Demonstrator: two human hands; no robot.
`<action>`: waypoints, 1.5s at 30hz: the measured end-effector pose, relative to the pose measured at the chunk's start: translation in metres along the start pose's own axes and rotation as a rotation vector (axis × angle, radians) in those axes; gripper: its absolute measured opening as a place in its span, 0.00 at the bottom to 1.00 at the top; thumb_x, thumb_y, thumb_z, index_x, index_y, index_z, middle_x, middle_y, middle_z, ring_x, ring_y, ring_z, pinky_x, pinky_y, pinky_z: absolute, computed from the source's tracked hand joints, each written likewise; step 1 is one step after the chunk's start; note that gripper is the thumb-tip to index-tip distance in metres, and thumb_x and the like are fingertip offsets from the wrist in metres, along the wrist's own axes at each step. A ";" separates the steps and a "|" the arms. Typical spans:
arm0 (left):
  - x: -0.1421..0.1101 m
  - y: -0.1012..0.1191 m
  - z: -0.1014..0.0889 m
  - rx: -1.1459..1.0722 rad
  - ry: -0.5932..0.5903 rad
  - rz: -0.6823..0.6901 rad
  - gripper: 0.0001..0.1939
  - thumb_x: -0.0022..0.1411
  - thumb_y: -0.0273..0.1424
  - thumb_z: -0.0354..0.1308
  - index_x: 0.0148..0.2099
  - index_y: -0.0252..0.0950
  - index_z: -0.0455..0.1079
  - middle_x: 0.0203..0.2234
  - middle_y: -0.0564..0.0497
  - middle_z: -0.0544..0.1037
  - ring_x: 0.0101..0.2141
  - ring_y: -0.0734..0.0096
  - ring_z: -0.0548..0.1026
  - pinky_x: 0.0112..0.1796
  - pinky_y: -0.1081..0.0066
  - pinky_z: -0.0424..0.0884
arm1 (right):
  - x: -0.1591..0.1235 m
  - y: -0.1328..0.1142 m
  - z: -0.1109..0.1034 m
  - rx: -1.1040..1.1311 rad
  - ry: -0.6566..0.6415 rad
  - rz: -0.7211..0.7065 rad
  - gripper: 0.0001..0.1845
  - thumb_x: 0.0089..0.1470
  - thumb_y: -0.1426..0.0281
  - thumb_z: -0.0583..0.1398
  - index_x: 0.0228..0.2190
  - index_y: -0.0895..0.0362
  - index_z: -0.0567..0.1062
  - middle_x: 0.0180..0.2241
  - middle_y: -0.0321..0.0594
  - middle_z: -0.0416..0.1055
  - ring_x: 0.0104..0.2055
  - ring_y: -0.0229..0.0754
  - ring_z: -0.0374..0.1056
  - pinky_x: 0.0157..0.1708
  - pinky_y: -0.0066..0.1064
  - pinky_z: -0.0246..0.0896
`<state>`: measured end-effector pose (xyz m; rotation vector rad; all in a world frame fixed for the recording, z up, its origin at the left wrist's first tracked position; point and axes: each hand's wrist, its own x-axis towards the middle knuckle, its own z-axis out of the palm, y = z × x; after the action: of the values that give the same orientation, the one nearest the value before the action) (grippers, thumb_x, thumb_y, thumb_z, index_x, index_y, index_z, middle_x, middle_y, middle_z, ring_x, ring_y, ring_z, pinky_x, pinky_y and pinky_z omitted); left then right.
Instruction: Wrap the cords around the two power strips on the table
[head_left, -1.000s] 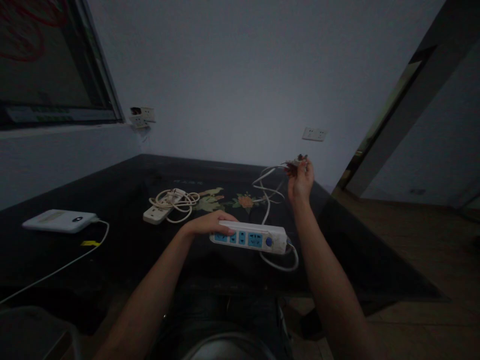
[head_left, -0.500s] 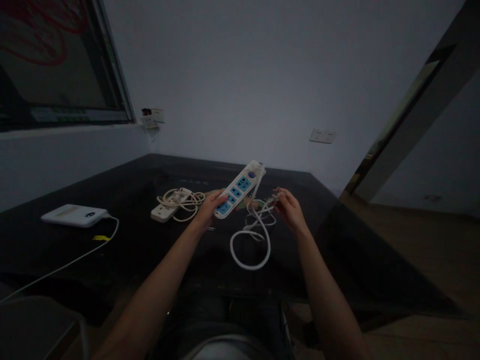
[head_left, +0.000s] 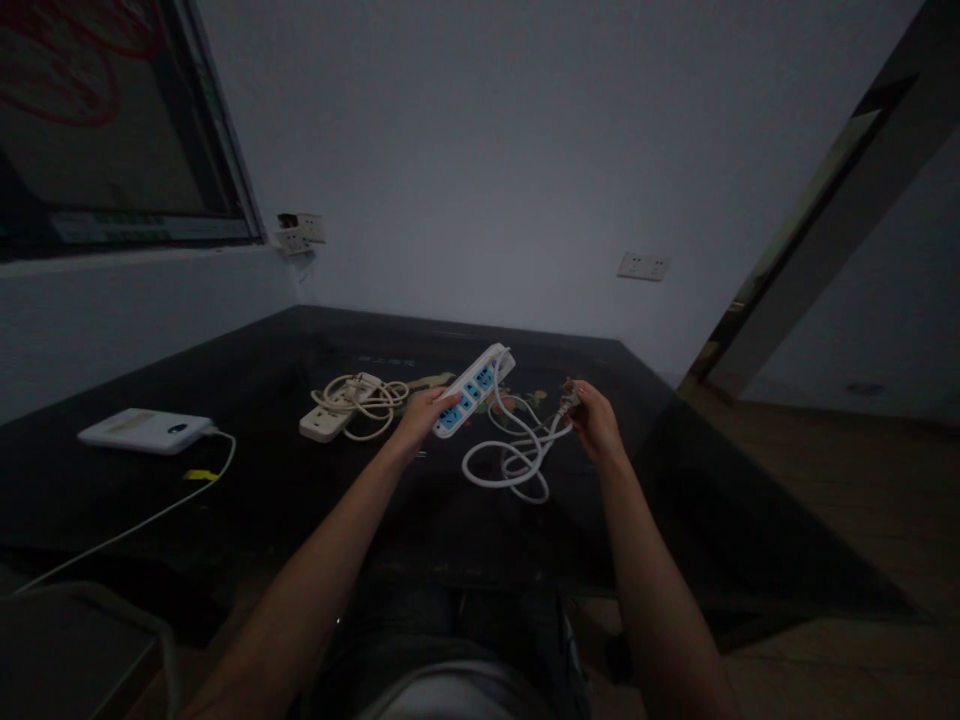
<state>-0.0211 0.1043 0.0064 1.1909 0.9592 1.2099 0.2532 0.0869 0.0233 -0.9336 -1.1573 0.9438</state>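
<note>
My left hand [head_left: 424, 412] grips the near end of a white power strip [head_left: 474, 388] with blue sockets, holding it tilted up over the dark table [head_left: 300, 500]. Its white cable [head_left: 514, 455] hangs in loose loops down to the table between my hands. My right hand [head_left: 596, 420] is closed on the plug [head_left: 568, 398] at the cable's far end, just right of the strip.
A second cream power strip with a coiled cord [head_left: 352, 400] lies left of my left hand. A flat white device [head_left: 146, 430] with a trailing cable sits at the far left. Wall sockets [head_left: 643, 266] and a doorway are at the back right.
My left hand lifted the power strip off the table and tilted it up, then lowered it a little. My right hand came down with the plug, and the cable gathered into loops.
</note>
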 end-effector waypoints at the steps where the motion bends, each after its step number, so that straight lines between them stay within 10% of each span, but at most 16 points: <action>1: -0.001 0.000 0.001 -0.005 -0.019 -0.028 0.16 0.51 0.37 0.64 0.39 0.31 0.74 0.26 0.48 0.80 0.25 0.66 0.78 0.25 0.74 0.70 | 0.001 0.002 -0.002 -0.029 0.013 0.006 0.16 0.45 0.55 0.59 0.29 0.54 0.71 0.19 0.30 0.63 0.17 0.32 0.56 0.15 0.24 0.49; 8: -0.007 -0.003 0.010 -0.091 -0.150 -0.238 0.15 0.58 0.35 0.59 0.44 0.30 0.72 0.30 0.40 0.81 0.27 0.61 0.80 0.25 0.69 0.74 | 0.010 0.016 -0.024 -0.347 0.058 0.101 0.18 0.45 0.54 0.59 0.21 0.56 0.69 0.12 0.28 0.58 0.13 0.33 0.51 0.13 0.26 0.41; 19: -0.008 -0.008 0.019 -0.083 -0.104 -0.254 0.08 0.62 0.27 0.53 0.43 0.29 0.69 0.27 0.43 0.80 0.24 0.65 0.79 0.23 0.73 0.74 | 0.024 0.043 -0.042 -0.731 -0.031 0.063 0.12 0.48 0.62 0.58 0.23 0.58 0.74 0.21 0.37 0.71 0.25 0.39 0.64 0.27 0.28 0.55; 32: -0.005 -0.019 0.022 -0.040 -0.095 -0.189 0.06 0.59 0.26 0.56 0.40 0.29 0.70 0.25 0.45 0.79 0.22 0.68 0.78 0.21 0.76 0.71 | 0.013 0.030 -0.024 -0.738 -0.251 -0.146 0.20 0.57 0.57 0.50 0.42 0.58 0.70 0.35 0.42 0.71 0.31 0.39 0.65 0.31 0.29 0.60; 45: 0.002 -0.032 0.025 -0.053 -0.099 -0.212 0.08 0.61 0.27 0.55 0.43 0.31 0.66 0.29 0.43 0.80 0.26 0.64 0.80 0.23 0.72 0.74 | -0.001 0.019 -0.008 -0.927 -0.381 -0.071 0.22 0.44 0.53 0.63 0.34 0.56 0.67 0.27 0.34 0.66 0.27 0.37 0.60 0.26 0.27 0.52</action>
<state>0.0087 0.1035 -0.0214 1.0684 0.9482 0.9937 0.2585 0.0918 0.0041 -1.4572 -2.0135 0.5044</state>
